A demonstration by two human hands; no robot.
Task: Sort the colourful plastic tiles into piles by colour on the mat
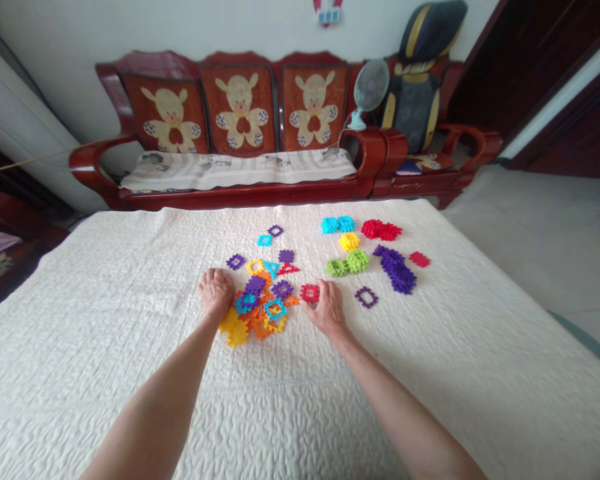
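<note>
We face a red wooden sofa (240,193) with bear-print cushions (243,110), a fan (371,87) at its right end, across a table under a quilted cream cloth (130,280). Our right hand (330,308) pinches a red window tile (309,293) beside the mixed pile (260,310); our left hand (217,291) lies on the cloth at the pile's left, fingers slightly curled. Colour-sorted stacks (399,272) sit to the right.

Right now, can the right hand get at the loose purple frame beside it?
Likely yes: only bare cloth shows between the right hand and the purple frame, though its fingers are on a red square.
</note>
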